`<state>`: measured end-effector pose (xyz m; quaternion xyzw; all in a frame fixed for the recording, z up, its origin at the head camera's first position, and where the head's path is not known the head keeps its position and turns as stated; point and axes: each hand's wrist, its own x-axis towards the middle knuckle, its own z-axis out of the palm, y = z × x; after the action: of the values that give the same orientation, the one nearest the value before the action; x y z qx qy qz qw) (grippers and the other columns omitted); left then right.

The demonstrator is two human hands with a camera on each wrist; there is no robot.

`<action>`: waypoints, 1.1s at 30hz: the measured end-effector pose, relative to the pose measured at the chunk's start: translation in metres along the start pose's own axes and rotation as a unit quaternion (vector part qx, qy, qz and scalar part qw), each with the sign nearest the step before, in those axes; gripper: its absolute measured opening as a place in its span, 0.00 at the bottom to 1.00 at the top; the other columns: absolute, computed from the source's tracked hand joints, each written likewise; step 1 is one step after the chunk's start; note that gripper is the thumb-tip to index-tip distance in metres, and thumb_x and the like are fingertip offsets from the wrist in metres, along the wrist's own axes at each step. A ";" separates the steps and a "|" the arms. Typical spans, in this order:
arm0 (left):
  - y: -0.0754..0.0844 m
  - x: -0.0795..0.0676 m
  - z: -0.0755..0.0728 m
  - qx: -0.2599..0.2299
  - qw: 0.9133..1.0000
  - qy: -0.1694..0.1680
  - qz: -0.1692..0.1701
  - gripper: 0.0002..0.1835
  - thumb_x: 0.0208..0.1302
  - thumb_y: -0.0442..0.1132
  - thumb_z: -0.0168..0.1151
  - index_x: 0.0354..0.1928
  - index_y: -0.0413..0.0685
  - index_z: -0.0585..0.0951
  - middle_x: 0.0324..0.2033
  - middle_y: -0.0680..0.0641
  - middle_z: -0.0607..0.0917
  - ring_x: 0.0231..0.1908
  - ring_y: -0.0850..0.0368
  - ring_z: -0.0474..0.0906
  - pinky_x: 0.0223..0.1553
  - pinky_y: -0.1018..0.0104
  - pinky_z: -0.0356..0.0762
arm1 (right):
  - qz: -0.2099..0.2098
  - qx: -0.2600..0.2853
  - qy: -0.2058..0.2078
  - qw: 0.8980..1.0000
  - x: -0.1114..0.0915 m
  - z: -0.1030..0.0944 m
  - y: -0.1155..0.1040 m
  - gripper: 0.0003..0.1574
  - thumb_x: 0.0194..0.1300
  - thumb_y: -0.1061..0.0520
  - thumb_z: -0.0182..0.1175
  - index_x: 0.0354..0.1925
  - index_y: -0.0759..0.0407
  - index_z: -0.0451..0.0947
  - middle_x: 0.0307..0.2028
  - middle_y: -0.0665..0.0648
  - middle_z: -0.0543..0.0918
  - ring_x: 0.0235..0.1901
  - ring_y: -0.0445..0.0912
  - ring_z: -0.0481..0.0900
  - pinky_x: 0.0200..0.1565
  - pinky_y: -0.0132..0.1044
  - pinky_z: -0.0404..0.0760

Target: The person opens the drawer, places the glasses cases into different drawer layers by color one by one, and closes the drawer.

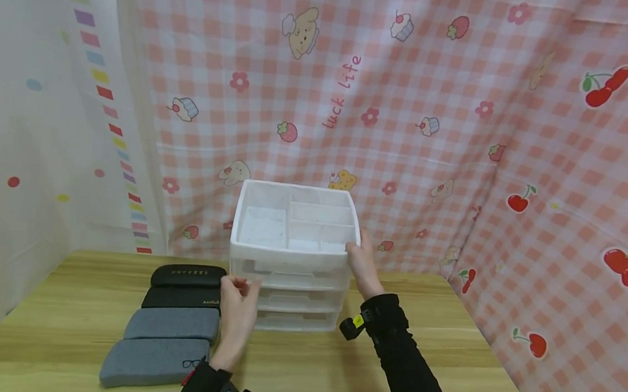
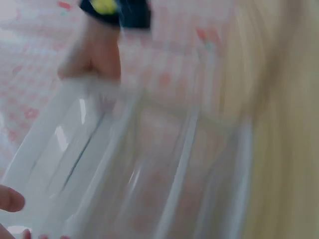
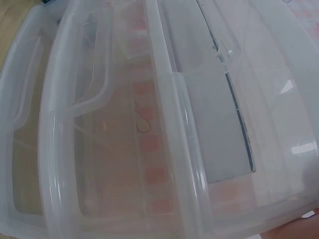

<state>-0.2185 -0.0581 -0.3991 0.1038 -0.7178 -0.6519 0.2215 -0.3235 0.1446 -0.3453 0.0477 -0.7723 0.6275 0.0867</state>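
Note:
A white plastic drawer unit [image 1: 288,260] with translucent drawers and a divided open top stands on the table. My right hand [image 1: 364,262] grips its upper right front corner, with the thumb at the rim and the fingers at the side. My left hand [image 1: 239,302] is in front of the unit's left side, its fingers loosely bent with nothing seen between them. The left wrist view is blurred, and whether those fingertips touch the drawer front cannot be told. Through the top drawer, the right wrist view shows a flat pale panel [image 3: 219,129] with a dark edge.
Left of the unit lie glasses cases: a black one [image 1: 187,276], another black one [image 1: 173,298], a grey one [image 1: 171,324] and a grey one with a glasses print [image 1: 152,363]. A pink checked cloth [image 1: 320,100] hangs behind the wooden table [image 1: 417,358] and along its right side.

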 end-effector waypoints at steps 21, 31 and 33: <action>-0.030 -0.011 0.034 -0.431 0.829 -0.194 -0.299 0.19 0.69 0.53 0.52 0.54 0.52 0.64 0.66 0.42 0.63 0.74 0.46 0.46 0.73 0.53 0.44 | -0.011 0.008 0.011 1.000 -0.001 0.004 -0.001 0.33 0.58 0.67 0.41 0.64 0.65 0.59 0.60 0.66 0.68 0.56 0.57 0.67 0.62 0.57 0.65; -0.026 -0.024 0.028 -0.407 0.836 -0.206 -0.304 0.25 0.69 0.53 0.51 0.62 0.51 0.60 0.67 0.42 0.64 0.73 0.46 0.50 0.72 0.51 0.47 | -0.012 0.004 0.007 1.000 -0.001 0.002 0.000 0.32 0.58 0.66 0.40 0.63 0.65 0.57 0.60 0.66 0.67 0.56 0.57 0.66 0.63 0.57 0.63; -0.026 -0.027 0.027 -0.403 0.838 -0.212 -0.302 0.25 0.69 0.53 0.51 0.62 0.52 0.60 0.64 0.44 0.66 0.72 0.46 0.50 0.72 0.51 0.47 | -0.011 0.004 0.011 1.000 -0.001 0.002 0.000 0.33 0.57 0.66 0.40 0.63 0.65 0.58 0.59 0.66 0.67 0.56 0.57 0.66 0.63 0.56 0.64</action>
<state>-0.2105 -0.0252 -0.4308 0.0769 -0.3544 -0.9239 -0.1217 -0.3228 0.1423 -0.3460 0.0494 -0.7685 0.6299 0.1014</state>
